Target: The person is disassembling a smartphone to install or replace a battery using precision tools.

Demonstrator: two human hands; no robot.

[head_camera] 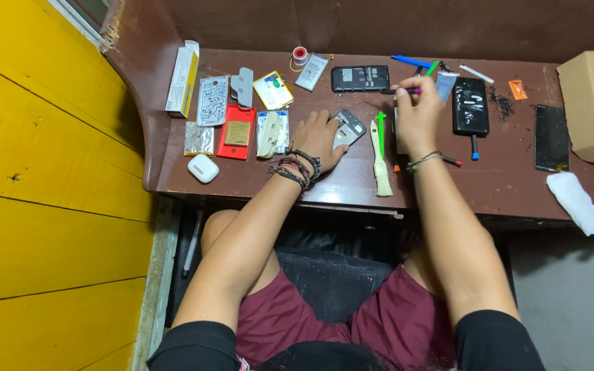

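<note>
here left hand (319,137) steadies phone part (349,127); right hand (417,113) grips purple tool (408,91).

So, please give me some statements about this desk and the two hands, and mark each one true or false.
1. The left hand rests on a small opened phone. True.
2. The right hand holds a white brush. False: the brush lies on the desk; the fingers pinch a thin purple tool.
3. A white earbud case sits near the desk's left edge. True.
4. The red phone cover lies right of the right hand. False: it lies left of both hands.
</note>
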